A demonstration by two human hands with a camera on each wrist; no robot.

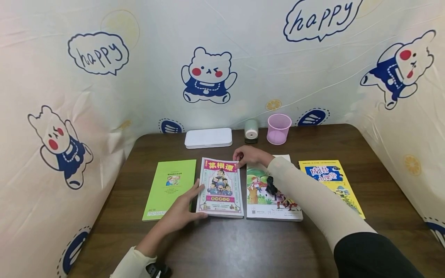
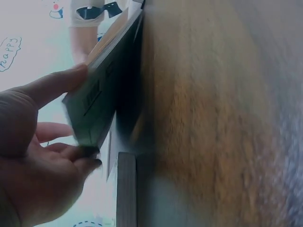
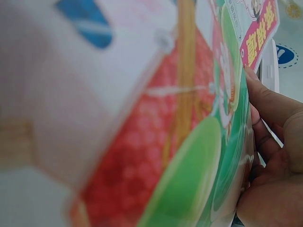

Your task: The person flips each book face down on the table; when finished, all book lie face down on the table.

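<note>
A pink-and-white book (image 1: pixel 219 187) with cartoon figures on its cover stands in the middle of the row of books. My left hand (image 1: pixel 180 206) grips its left side, thumb at the near left corner and fingers along the left edge. The left wrist view shows the book's underside (image 2: pixel 97 101) with a barcode, raised at an angle off the tabletop. At the far right corner, my right hand (image 1: pixel 253 155) pinches the book; in the right wrist view its thumb and finger meet that corner. A green book (image 1: pixel 174 197) lies just left of the left hand.
Right of the pink book lies a picture book (image 1: pixel 259 193), partly under my right forearm, then a yellow book (image 1: pixel 342 189). Along the back stand a white flat case (image 1: pixel 208 138), a pale green pencil sharpener (image 1: pixel 251 130) and a pink cup (image 1: pixel 278 131). A printed cloth hangs behind the table.
</note>
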